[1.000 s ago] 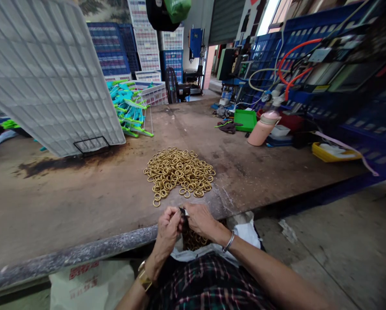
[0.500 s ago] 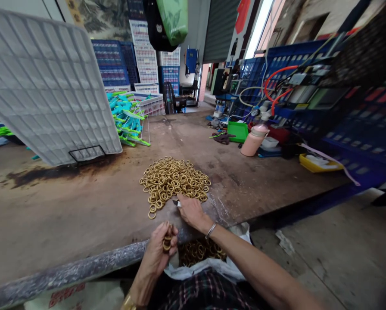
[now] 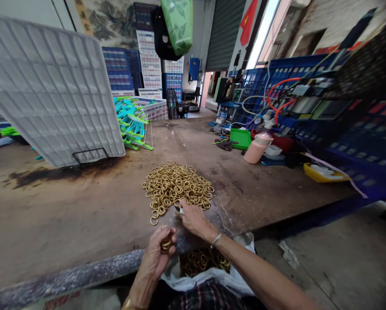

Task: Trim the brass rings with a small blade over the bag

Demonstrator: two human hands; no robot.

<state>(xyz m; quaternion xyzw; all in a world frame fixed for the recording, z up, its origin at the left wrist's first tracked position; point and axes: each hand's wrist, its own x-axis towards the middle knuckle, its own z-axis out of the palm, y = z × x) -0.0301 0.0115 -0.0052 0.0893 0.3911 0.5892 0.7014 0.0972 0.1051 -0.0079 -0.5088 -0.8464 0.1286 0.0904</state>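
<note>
A heap of brass-coloured rings point(image 3: 178, 183) lies on the brown tabletop. At the heap's near edge, my right hand point(image 3: 194, 218) is closed around a small tool with a dark pointed tip point(image 3: 176, 208) and a white part; most of it is hidden in the fingers. The fingertips touch or nearly touch the nearest rings; I cannot tell which. Lower and to the left, my left hand point(image 3: 157, 252) curls around several brass rings point(image 3: 166, 244), above the table's front edge. Below both hands, a white sack point(image 3: 209, 275) in my lap holds many more, darker-looking rings.
A white ribbed plastic panel point(image 3: 54, 94) leans at the left, with green and turquoise plastic pieces point(image 3: 133, 125) behind it. On the right stand a pink bottle point(image 3: 257, 148), a green tray point(image 3: 240, 138), a yellow tray point(image 3: 324, 173) and a machine with orange hoses point(image 3: 285, 90).
My hands were together at the table edge; they have parted. The right went forward to the heap with the tool, while the left drew back lower, showing rings in its grasp. The view tilted up.
</note>
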